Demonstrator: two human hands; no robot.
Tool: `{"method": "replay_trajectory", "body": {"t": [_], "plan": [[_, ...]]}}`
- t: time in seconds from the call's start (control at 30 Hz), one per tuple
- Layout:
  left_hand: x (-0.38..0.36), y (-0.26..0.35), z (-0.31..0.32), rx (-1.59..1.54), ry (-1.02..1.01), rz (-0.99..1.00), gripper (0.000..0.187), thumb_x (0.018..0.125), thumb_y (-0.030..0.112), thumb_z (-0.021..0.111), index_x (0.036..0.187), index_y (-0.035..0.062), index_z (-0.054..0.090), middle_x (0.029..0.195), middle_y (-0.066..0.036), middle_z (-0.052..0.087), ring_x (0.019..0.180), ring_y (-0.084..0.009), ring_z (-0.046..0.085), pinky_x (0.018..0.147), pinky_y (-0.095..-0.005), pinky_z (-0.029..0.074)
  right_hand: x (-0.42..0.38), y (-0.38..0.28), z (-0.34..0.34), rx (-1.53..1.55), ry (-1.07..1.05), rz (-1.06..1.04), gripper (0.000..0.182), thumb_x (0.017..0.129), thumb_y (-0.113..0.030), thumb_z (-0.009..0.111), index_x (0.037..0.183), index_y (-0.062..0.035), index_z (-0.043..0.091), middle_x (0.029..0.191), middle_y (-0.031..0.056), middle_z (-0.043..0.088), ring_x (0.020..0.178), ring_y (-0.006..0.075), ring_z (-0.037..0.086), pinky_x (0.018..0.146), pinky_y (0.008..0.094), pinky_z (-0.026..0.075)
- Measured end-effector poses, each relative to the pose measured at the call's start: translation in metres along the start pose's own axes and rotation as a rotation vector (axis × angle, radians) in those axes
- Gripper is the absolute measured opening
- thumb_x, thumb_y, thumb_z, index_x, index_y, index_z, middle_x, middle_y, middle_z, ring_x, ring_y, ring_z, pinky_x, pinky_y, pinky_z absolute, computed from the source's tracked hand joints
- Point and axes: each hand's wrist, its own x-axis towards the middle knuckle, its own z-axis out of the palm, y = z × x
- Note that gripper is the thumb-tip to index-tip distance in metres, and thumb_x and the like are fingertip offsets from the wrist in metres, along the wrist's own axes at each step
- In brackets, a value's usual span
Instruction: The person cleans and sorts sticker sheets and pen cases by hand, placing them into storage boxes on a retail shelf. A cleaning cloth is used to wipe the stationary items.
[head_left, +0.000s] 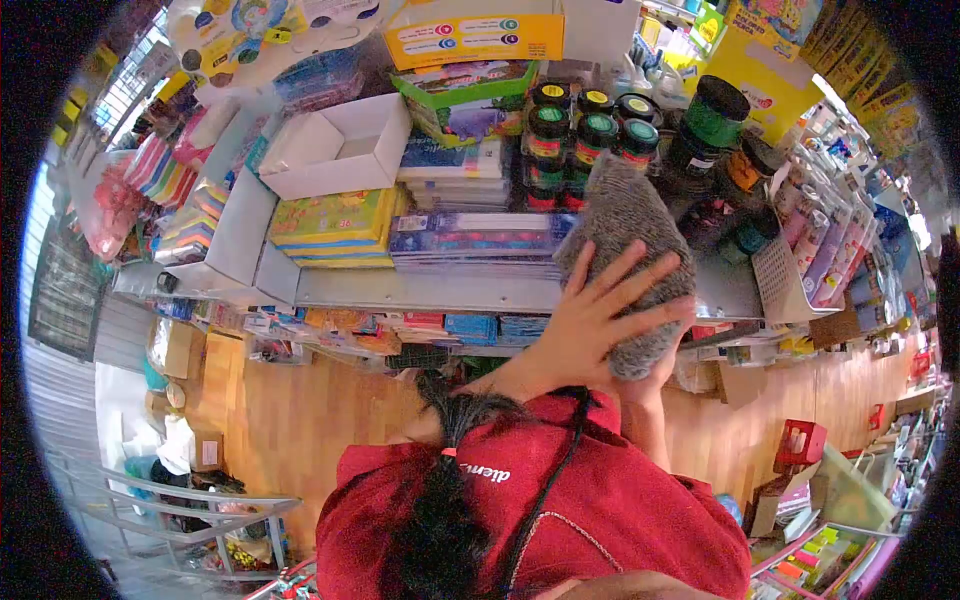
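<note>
The wooden floor [320,440] spreads below and to both sides of the shelf [440,288], which runs across the view with goods on top and more packed beneath its front edge. Nearest the camera is the wearer's red shirt [620,500], white lettering on its chest, with a dark ponytail [440,520] hanging over it. The grey cloth [625,200], fuzzy and upright with a narrow top, is at the shelf's front edge, its lower end reaching below that edge. Left of it, an open white box [330,178] sits on or just behind the yellow packs [330,222]; which, I cannot tell. A pale basket [785,280] of wrapped goods stands at the shelf's right end. Purple packs [480,235] lie stacked between the yellow packs and the cloth.

The left grip [620,300] is unclenched, fingers spread against the near face of the cloth. The right grip [668,368] is at the cloth's lower end, mostly hidden behind it; I cannot tell how its fingers are set. Large jars [716,110] stand to the cloth's right, and small jars [548,130], dark-lidded and stacked, to its left and behind. A pinkish hair tie [450,453] binds the ponytail.
</note>
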Motion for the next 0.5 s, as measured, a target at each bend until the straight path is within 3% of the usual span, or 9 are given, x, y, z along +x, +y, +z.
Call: {"method": "replay_trajectory", "body": {"t": [0.03, 0.1, 0.13, 0.23, 0.27, 0.37, 0.4, 0.5], "plan": [[0.006, 0.003, -0.006, 0.028, -0.049, 0.013, 0.078, 0.053, 0.025, 0.068, 0.126, 0.0274, 0.043, 0.139, -0.003, 0.028, 0.129, -0.0233, 0.024, 0.103, -0.0480, 0.014, 0.002, -0.003, -0.001, 0.038, 0.051, 0.004, 0.066, 0.088, -0.054, 0.025, 0.129, -0.0035, 0.033, 0.134, 0.0154, 0.030, 0.121, 0.0286, 0.032, 0.097, 0.0356, 0.028], [0.020, 0.005, -0.017, 0.083, -0.147, 0.035, 0.081, 0.050, 0.026, 0.069, 0.127, 0.0276, 0.042, 0.139, -0.001, 0.029, 0.129, -0.0216, 0.024, 0.103, -0.0483, 0.013, 0.005, -0.012, -0.003, -0.198, -0.025, -0.040, 0.063, 0.088, -0.052, 0.026, 0.126, -0.0020, 0.035, 0.129, 0.0145, 0.034, 0.117, 0.0266, 0.035, 0.094, 0.0345, 0.031], [0.029, 0.008, -0.024, 0.088, -0.158, 0.035, 0.077, 0.051, 0.023, 0.069, 0.124, 0.0264, 0.044, 0.130, -0.002, 0.040, 0.124, -0.0210, 0.033, 0.101, -0.0458, 0.020, 0.007, -0.015, -0.004, -0.342, -0.085, -0.076, 0.062, 0.089, -0.050, 0.027, 0.125, -0.0013, 0.036, 0.126, 0.0140, 0.036, 0.115, 0.0256, 0.037, 0.093, 0.0340, 0.032], [0.039, 0.003, -0.037, 0.012, -0.267, 0.029, 0.067, 0.054, 0.019, 0.068, 0.118, 0.0227, 0.048, 0.113, -0.003, 0.053, 0.109, -0.0231, 0.048, 0.094, -0.0409, 0.034, 0.009, -0.027, -0.009, -0.737, -0.233, -0.191, 0.058, 0.090, -0.046, 0.028, 0.122, 0.0010, 0.038, 0.119, 0.0127, 0.041, 0.108, 0.0227, 0.042, 0.089, 0.0324, 0.035], [0.043, 0.000, -0.039, 0.015, -0.198, 0.093, 0.058, 0.056, 0.017, 0.067, 0.112, 0.0179, 0.050, 0.098, -0.004, 0.057, 0.091, -0.0243, 0.056, 0.079, -0.0363, 0.045, 0.009, -0.030, -0.011, -0.861, -0.279, -0.224, 0.056, 0.090, -0.045, 0.029, 0.120, 0.0017, 0.039, 0.117, 0.0122, 0.043, 0.106, 0.0217, 0.043, 0.088, 0.0318, 0.036], [0.035, -0.005, -0.041, -0.145, -0.304, -0.029, 0.051, 0.059, 0.019, 0.065, 0.109, 0.0158, 0.052, 0.098, -0.009, 0.057, 0.090, -0.0290, 0.057, 0.075, -0.0417, 0.046, 0.010, -0.036, -0.018, -1.160, -0.351, -0.309, 0.053, 0.091, -0.040, 0.030, 0.117, 0.0040, 0.042, 0.110, 0.0109, 0.049, 0.099, 0.0187, 0.048, 0.083, 0.0303, 0.040], [0.034, -0.003, -0.042, -0.080, -0.253, -0.028, 0.050, 0.058, 0.016, 0.066, 0.106, 0.0124, 0.053, 0.096, -0.011, 0.058, 0.088, -0.0307, 0.058, 0.072, -0.0408, 0.047, 0.011, -0.036, -0.020, -1.198, -0.321, -0.321, 0.052, 0.091, -0.039, 0.031, 0.116, 0.0047, 0.043, 0.107, 0.0104, 0.051, 0.097, 0.0177, 0.050, 0.082, 0.0297, 0.041], [0.014, -0.018, -0.033, 0.115, -0.111, -0.005, 0.050, 0.057, 0.013, 0.067, 0.105, 0.0075, 0.053, 0.094, -0.014, 0.058, 0.088, -0.0320, 0.058, 0.074, -0.0384, 0.048, 0.013, -0.040, -0.030, -1.211, -0.051, -0.305, 0.043, 0.091, -0.034, 0.032, 0.096, 0.0041, 0.051, 0.091, 0.0158, 0.054, 0.083, 0.0247, 0.053, 0.075, 0.0323, 0.042]]}}
